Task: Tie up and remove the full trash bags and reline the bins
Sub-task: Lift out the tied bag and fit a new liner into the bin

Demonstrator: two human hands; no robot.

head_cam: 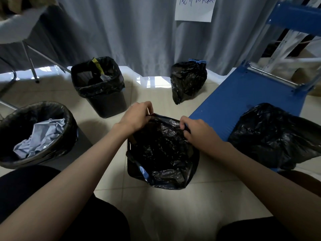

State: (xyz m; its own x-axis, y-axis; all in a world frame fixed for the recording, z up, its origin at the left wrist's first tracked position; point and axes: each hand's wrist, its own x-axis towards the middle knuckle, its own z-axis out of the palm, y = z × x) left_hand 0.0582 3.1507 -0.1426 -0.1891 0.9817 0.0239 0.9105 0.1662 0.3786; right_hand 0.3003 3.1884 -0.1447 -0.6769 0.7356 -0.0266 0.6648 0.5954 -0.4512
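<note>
A black trash bag (161, 153) with a blue drawstring sits in a small dark bin (130, 168) on the floor right in front of me. My left hand (139, 115) pinches the bag's far rim on the left. My right hand (196, 130) grips the rim on the right, fingers curled round the plastic. A tied black bag (188, 81) with a blue knot stands by the curtain. Another black bag (276, 136) lies on the blue cart deck.
A square lined bin (100, 87) with rubbish stands behind at left. A round lined bin (37, 133) holding crumpled blue paper is at far left. The blue platform cart (243, 98) fills the right. A grey curtain (139, 32) closes the back; my knees are at the bottom.
</note>
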